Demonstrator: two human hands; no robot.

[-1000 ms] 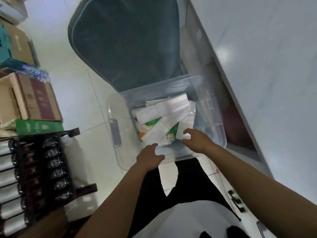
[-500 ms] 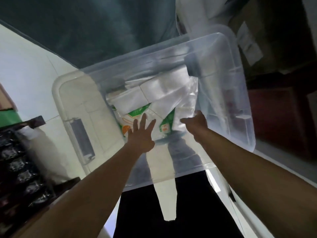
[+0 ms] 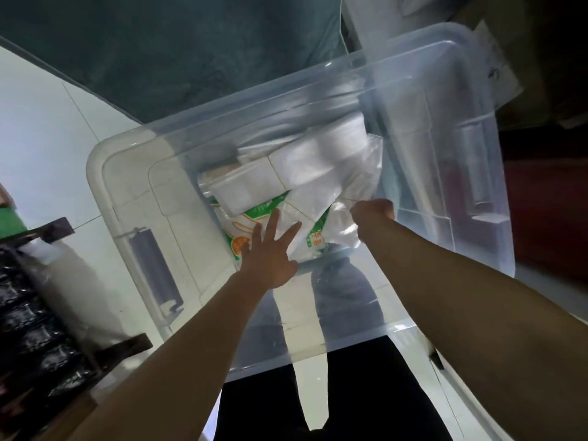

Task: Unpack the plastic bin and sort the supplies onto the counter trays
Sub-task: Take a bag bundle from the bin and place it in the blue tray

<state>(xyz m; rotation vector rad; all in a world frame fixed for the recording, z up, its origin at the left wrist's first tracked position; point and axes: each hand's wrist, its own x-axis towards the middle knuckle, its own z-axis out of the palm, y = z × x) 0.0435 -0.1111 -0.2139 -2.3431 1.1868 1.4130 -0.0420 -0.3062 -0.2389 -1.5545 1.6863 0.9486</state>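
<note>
A clear plastic bin point(image 3: 127, 198) stands on the floor below me, holding a pile of white wrapped packs point(image 3: 305, 160) and a green-and-orange printed bag point(image 3: 237, 237). My left hand point(image 3: 270, 259) reaches into the bin with fingers spread, lying on the packs near the printed bag. My right hand point(image 3: 372, 218) is closed on the edge of a clear plastic bag point(image 3: 356, 189) at the right side of the pile. The bottom of the pile is hidden.
A dark teal cushion point(image 3: 178, 49) lies behind the bin. A rack of dark bottles point(image 3: 35, 313) stands at the left on the white tiled floor point(image 3: 41, 128). Dark shelving point(image 3: 547, 192) is at the right. My legs in black trousers point(image 3: 366, 405) are under the bin's near edge.
The view has closed in on the bin. My left hand went from the near rim into the bin and spread its fingers. My right hand has closed on the clear bag.
</note>
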